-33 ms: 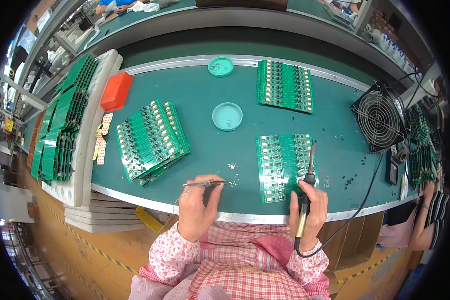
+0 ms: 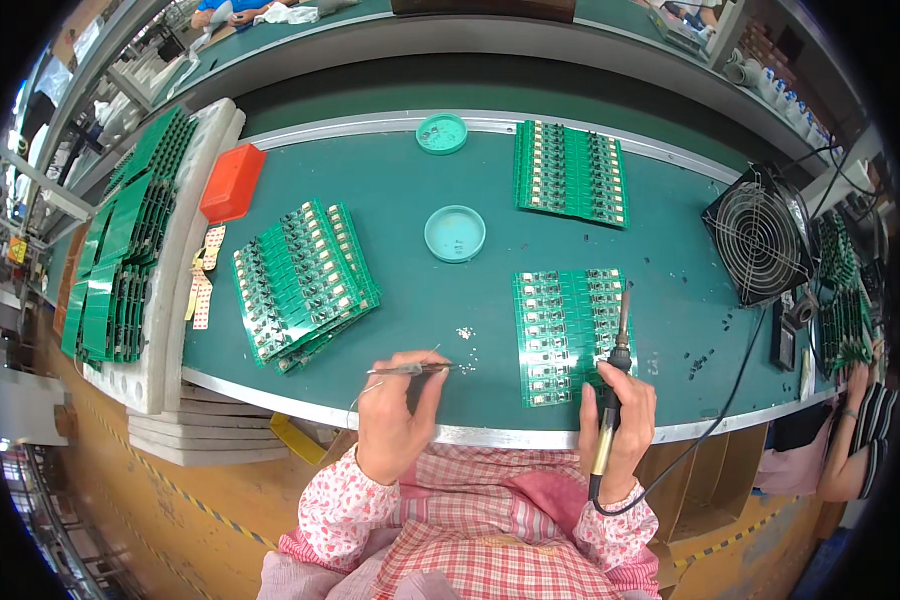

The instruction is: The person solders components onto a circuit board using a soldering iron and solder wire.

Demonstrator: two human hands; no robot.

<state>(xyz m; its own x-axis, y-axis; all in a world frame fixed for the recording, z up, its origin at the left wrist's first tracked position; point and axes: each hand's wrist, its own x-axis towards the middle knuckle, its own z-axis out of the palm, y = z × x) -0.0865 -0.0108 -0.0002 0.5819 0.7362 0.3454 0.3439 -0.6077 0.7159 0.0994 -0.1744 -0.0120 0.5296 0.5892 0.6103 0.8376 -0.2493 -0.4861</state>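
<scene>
My left hand (image 2: 395,405) pinches a pair of tweezers (image 2: 410,369), with a thin wire, likely solder, curving past the fingers. The tweezers' tips point right, beside a small scatter of tiny white parts (image 2: 467,350) on the green mat. My right hand (image 2: 625,415) grips a soldering iron (image 2: 618,365) with its tip upward, over the right column of a green circuit board panel (image 2: 542,335). That panel lies flat and carries rows of white and dark components. The iron and hand hide part of its lower right side.
Stacked circuit board panels lie at left (image 2: 300,285) and far right (image 2: 570,172). Two turquoise dishes (image 2: 455,250) sit mid-bench. A red bin (image 2: 232,183) stands beside a foam rack (image 2: 195,215) of boards. A fan (image 2: 758,235) and black bits (image 2: 698,360) are at right; the iron's cord (image 2: 725,410) trails there.
</scene>
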